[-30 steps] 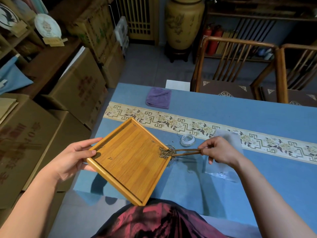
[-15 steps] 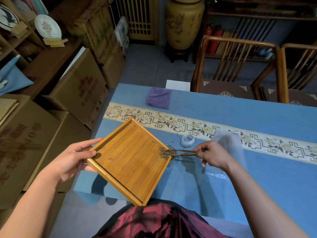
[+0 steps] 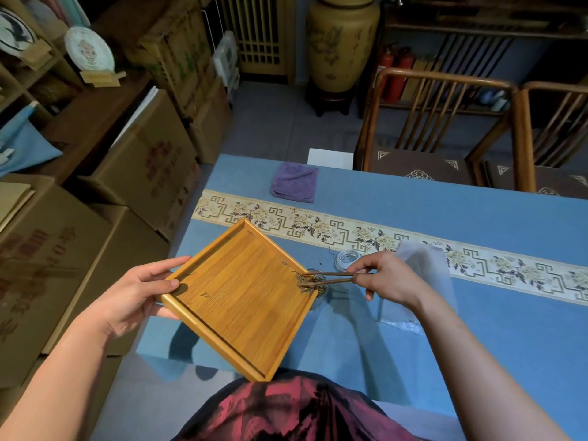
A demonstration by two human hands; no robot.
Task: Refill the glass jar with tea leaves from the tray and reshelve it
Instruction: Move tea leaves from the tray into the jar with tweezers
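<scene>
While we tip it — tray (image 3: 241, 300): stiff, light wood; our left hand (image 3: 133, 294) grips its 9 o'clock corner.
Tea leaves (image 3: 305, 283): loose, brittle; heaped at 3 o'clock corner.
Right hand (image 3: 388, 281): pinches tongs (image 3: 331, 278).
Glass jar (image 3: 321, 297): fragile, slippery; under that corner.

Smooth wooden tray (image 3: 241, 300), clear glass jar (image 3: 319, 296)

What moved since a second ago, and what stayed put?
The right hand slid a little toward the tray, keeping its pinch on the wooden tongs at the tea leaves in the tray's corner. The left hand kept gripping the opposite corner, tray tilted as before. The purple cloth and glass lid stayed put.
</scene>
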